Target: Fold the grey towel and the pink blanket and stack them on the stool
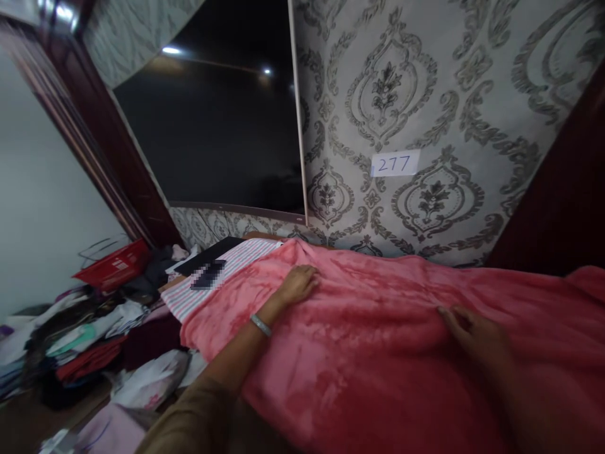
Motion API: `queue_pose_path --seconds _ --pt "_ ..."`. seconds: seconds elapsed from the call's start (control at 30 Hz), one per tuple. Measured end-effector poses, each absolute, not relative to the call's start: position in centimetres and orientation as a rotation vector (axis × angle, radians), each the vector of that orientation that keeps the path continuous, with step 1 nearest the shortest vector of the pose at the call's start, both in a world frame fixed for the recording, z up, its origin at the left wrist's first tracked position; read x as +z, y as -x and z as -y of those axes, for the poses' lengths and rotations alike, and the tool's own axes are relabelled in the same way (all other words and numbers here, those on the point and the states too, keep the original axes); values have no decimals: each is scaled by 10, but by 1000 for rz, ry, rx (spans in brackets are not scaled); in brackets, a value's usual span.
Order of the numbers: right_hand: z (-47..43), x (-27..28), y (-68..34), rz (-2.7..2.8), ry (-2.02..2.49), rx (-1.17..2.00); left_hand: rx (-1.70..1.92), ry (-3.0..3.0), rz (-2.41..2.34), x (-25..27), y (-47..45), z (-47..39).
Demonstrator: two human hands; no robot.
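Note:
A pink plush blanket [368, 353] is spread in front of me, with soft creases running across its upper part. My left hand [299, 284], with a band on the wrist, lies on the blanket's left part, palm down and fingers slightly bent. Farther right, my right hand [479, 337] is closed at a crease of the blanket, thumb and forefinger drawn in around the cloth. Its other fingers are dim and partly hidden. From under the blanket's left edge a striped cloth [253, 252] shows, with a dark pixelated object [208, 275] lying on it.
A large black television [222, 120] hangs on the patterned wall, beside a paper marked 277 [396, 163]. Piled clothes [94, 340], plastic bags [154, 378] and a red bag [116, 263] lie at the left. Dark wood trim [558, 195] rises at the right.

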State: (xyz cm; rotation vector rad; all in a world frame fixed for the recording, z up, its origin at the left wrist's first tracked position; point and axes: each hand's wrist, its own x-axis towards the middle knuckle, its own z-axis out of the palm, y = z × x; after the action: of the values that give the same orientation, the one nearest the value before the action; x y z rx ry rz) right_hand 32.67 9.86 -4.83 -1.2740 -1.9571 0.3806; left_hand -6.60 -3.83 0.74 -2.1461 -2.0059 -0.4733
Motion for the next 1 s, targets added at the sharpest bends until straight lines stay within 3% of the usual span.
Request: queue_pose_path --seconds 0.27,0.6,1.0 --pt "-94 -43 -324 1995 1263 380 -467 1978 2139 -3 150 61" --pt "-90 -39 -320 2085 1163 381 -636 1649 2125 -4 171 76" --pt "-101 -49 -321 2225 1095 461 -420 1803 2051 1 171 117"
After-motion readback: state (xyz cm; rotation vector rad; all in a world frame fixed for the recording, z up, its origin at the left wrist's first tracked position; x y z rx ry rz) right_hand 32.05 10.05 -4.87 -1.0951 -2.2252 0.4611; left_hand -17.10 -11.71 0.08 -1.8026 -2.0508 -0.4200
